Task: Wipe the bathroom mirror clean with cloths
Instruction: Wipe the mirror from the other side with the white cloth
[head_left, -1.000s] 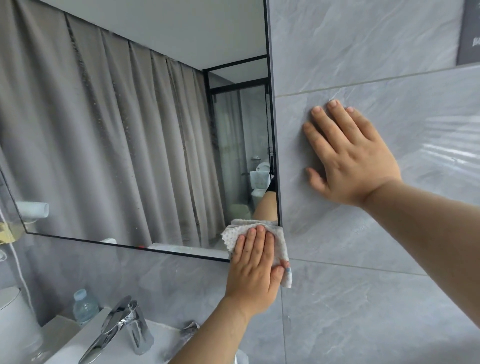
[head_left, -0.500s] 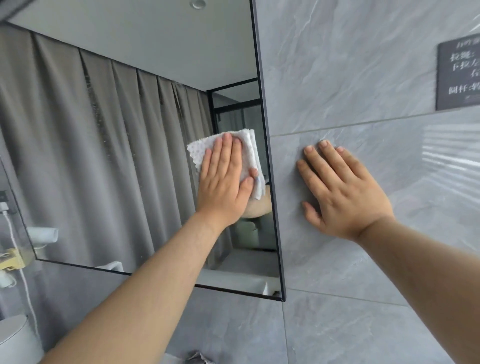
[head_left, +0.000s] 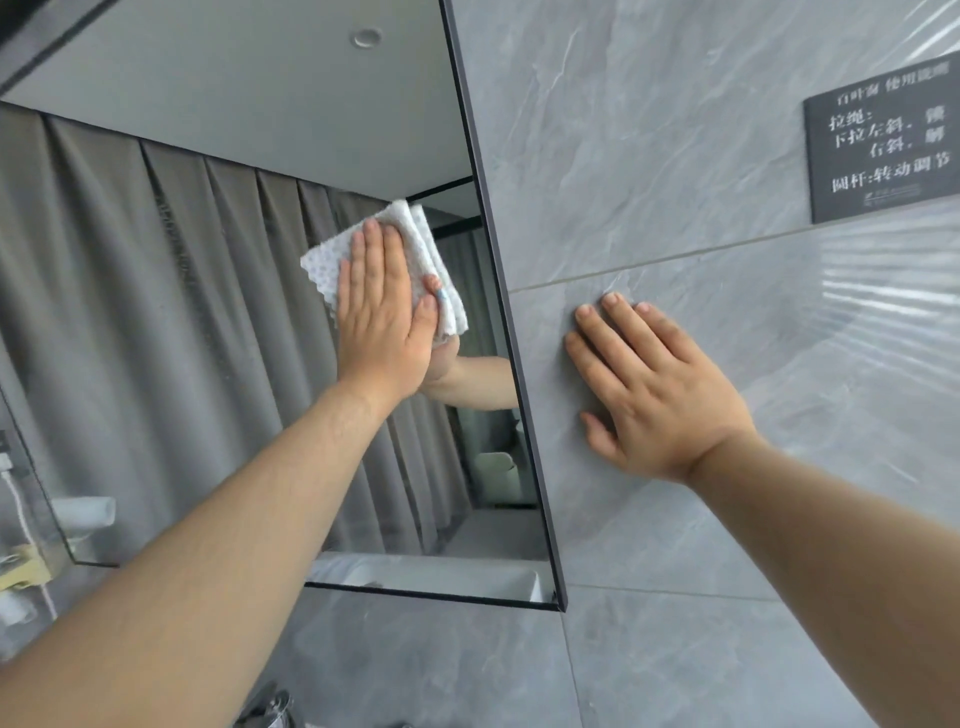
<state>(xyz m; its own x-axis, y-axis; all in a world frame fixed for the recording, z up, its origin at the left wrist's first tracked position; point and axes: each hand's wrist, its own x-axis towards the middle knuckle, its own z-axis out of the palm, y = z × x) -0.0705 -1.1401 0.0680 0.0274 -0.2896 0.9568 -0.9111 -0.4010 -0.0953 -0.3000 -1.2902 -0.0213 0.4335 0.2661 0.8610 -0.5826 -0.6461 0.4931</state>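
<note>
Your left hand (head_left: 382, 322), fingers straight and together, is pressing the cloth (head_left: 324, 267) on the mirror (head_left: 208, 374), so push evenly, with your right hand (head_left: 657, 397) lying flat on the wall (head_left: 675, 156) beside it.

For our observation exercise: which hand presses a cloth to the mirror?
The left hand, flat on the white cloth against the mirror; the right hand rests bare on the grey wall tile.

The left hand (head_left: 382, 317) is pressing flat at the far end of an outstretched arm, fingers straight and together, while the right hand (head_left: 660, 395) is lying palm-down to its right, fingers straight and slightly spread.
</note>
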